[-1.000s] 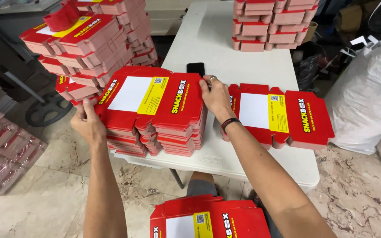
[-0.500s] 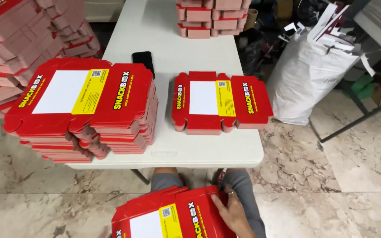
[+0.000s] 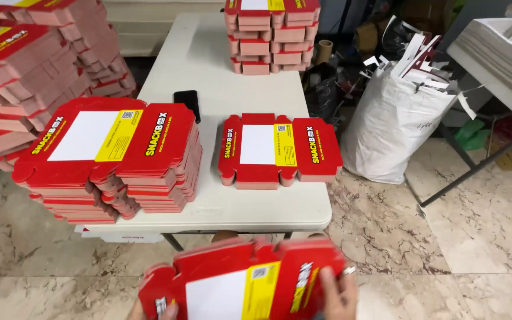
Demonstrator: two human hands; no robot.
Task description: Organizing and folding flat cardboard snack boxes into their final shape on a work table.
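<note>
While both hands point(image 3: 339, 293) clamp the flat box point(image 3: 241, 281) below the surface's point(image 3: 250, 210) near edge, keeping it level avoids bending.

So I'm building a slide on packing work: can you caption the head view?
Both hands, left hand and right hand, hold a flat red carton stack below a white table of similar stacks.

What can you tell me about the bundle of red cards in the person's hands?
The bundle is a stack of flat, unfolded red cardboard box blanks with tabbed edges; the top one shows a white panel and a yellow strip. It is held tilted, low in front of the table, gripped by the left hand and right hand at its ends.
</note>
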